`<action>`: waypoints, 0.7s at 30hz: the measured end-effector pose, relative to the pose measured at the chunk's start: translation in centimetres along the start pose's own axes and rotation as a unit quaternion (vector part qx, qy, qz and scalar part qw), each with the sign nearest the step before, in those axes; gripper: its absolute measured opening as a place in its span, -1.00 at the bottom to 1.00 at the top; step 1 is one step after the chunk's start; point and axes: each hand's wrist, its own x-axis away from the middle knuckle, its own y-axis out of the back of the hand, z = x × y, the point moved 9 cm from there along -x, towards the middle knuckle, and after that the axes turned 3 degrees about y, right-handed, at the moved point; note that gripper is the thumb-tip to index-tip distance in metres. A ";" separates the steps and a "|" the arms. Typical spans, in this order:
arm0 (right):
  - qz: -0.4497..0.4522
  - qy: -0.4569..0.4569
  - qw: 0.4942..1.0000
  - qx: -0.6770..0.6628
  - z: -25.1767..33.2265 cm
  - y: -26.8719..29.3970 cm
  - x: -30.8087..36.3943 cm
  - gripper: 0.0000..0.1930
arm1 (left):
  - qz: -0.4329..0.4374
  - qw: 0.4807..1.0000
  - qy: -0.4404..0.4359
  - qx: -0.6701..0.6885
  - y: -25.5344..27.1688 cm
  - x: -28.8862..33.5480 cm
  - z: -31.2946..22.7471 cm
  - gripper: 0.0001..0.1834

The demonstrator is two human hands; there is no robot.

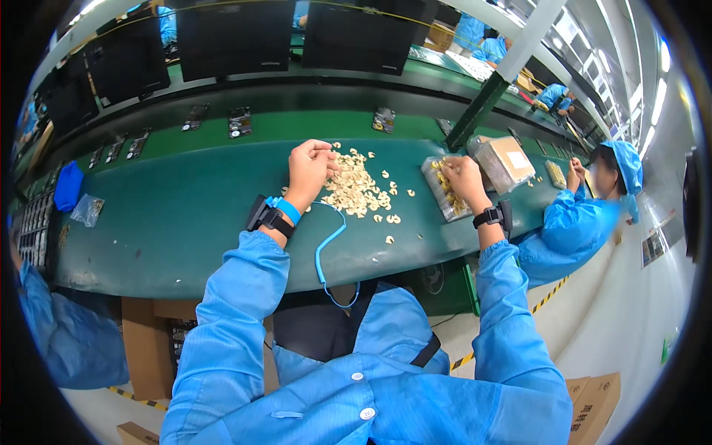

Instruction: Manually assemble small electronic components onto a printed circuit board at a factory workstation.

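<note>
A heap of small cream-coloured, C-shaped pieces [354, 184] lies spread on the green bench, with a few loose ones around it. At the heap's left edge is my left hand [310, 169], its fingers drawn together; whatever they may hold is too small to make out. My right hand [465, 178] is over a shallow tray [454, 208] of small yellow and dark parts, fingertips pinched down at its contents. Anything between those fingertips is hidden. A blue wrist strap [288, 208] circles my left wrist, and its coiled blue cord [320, 252] hangs over the bench's front edge.
Right of the tray stands a wrapped block with a cardboard box [507, 158] on it. Circuit boards [239, 122] sit along the green line behind the bench [185, 215]. A blue bin [69, 185] and a clear bag [87, 210] are at left. A co-worker [578, 222] sits at right.
</note>
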 end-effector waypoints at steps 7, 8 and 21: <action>0.023 0.046 0.995 0.079 0.2 -0.2 0.3 -0.82 | -0.001 0.999 0.020 0.050 -0.7 -0.3 1.2 -0.83; 0.010 0.058 0.994 0.090 0.6 -0.1 0.4 -0.83 | 0.003 0.999 0.015 0.037 -0.7 -0.1 1.0 -0.85; -0.018 0.034 0.978 -0.205 9.4 -1.8 -2.2 -0.80 | 0.059 0.996 -0.012 0.072 -2.2 1.0 -2.6 -0.85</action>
